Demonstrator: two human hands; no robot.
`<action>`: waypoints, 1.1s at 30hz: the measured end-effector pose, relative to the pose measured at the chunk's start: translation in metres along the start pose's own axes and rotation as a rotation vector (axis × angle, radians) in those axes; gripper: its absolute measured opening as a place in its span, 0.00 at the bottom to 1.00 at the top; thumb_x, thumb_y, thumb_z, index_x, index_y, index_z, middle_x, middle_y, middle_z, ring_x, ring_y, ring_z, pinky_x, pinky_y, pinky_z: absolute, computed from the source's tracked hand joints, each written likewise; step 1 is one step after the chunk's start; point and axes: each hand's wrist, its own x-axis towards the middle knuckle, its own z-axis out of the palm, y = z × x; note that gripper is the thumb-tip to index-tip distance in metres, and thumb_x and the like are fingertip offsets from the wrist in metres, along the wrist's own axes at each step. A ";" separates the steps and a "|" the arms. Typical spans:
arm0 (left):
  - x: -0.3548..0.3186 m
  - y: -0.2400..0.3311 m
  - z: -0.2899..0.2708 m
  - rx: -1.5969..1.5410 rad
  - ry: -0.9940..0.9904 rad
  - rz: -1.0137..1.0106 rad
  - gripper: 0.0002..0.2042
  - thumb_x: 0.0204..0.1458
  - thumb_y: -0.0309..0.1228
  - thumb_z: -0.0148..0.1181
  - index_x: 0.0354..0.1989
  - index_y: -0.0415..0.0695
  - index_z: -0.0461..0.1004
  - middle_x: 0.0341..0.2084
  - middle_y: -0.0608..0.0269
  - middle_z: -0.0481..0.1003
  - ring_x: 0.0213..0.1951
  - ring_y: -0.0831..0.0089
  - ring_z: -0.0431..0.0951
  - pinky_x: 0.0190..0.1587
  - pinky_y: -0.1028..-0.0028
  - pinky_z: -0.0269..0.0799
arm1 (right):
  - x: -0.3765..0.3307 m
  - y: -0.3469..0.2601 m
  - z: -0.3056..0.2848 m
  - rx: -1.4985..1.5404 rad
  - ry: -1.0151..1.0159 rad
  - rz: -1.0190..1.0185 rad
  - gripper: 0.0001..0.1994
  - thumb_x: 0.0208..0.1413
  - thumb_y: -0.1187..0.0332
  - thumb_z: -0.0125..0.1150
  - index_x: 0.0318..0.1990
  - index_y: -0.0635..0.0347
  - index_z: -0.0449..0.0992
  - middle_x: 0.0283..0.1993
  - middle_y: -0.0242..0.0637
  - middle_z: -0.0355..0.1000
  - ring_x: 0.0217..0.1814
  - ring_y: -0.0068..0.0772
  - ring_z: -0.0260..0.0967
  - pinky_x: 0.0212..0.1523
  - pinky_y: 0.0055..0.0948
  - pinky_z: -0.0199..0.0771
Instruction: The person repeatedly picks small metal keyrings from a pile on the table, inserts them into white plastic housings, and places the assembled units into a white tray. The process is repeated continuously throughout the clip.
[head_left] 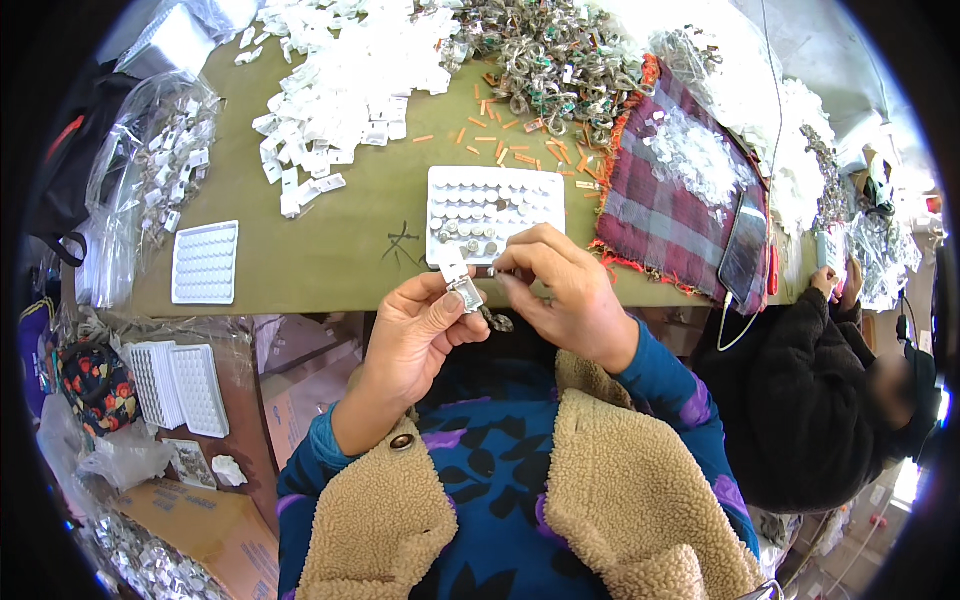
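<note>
Hiding a small metal piece (497,322) behind right hand (566,290), left hand (418,332) gripping packet (458,280).

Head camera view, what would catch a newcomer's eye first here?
Probably the two hands at centre: the left hand pinches a small clear packet while the right hand works a small metal piece at it, just in front of a white compartment tray. Behind, a big heap of white packets and a tangle of metal rings cover the olive table, with a plaid cloth at right.
</note>
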 end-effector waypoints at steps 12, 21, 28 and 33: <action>-0.027 -0.006 0.004 -0.075 -0.097 0.042 0.13 0.60 0.26 0.59 0.51 0.33 0.74 0.37 0.56 0.80 0.34 0.71 0.82 0.40 0.69 0.84 | -0.011 -0.052 0.004 0.020 0.027 -0.018 0.16 0.46 0.83 0.64 0.44 0.64 0.78 0.39 0.41 0.72 0.36 0.45 0.75 0.36 0.32 0.77; -0.027 -0.003 0.010 0.060 0.003 0.005 0.10 0.62 0.28 0.57 0.47 0.35 0.76 0.31 0.59 0.79 0.30 0.74 0.80 0.33 0.75 0.80 | -0.011 -0.034 0.026 -0.087 0.210 -0.308 0.19 0.37 0.78 0.65 0.43 0.66 0.79 0.36 0.41 0.77 0.35 0.41 0.75 0.34 0.34 0.74; -0.012 0.001 0.015 0.170 0.140 -0.012 0.11 0.60 0.25 0.56 0.48 0.32 0.76 0.32 0.53 0.80 0.27 0.71 0.80 0.29 0.74 0.79 | -0.022 -0.011 0.010 -0.180 0.288 -0.020 0.14 0.49 0.84 0.62 0.46 0.69 0.77 0.36 0.45 0.77 0.33 0.41 0.75 0.36 0.34 0.75; 0.001 0.000 0.013 0.305 0.126 0.002 0.13 0.56 0.23 0.59 0.48 0.31 0.76 0.32 0.49 0.81 0.24 0.70 0.79 0.27 0.73 0.79 | 0.002 0.034 -0.008 -0.349 0.294 0.035 0.17 0.44 0.84 0.61 0.44 0.63 0.80 0.34 0.40 0.71 0.33 0.41 0.70 0.34 0.35 0.71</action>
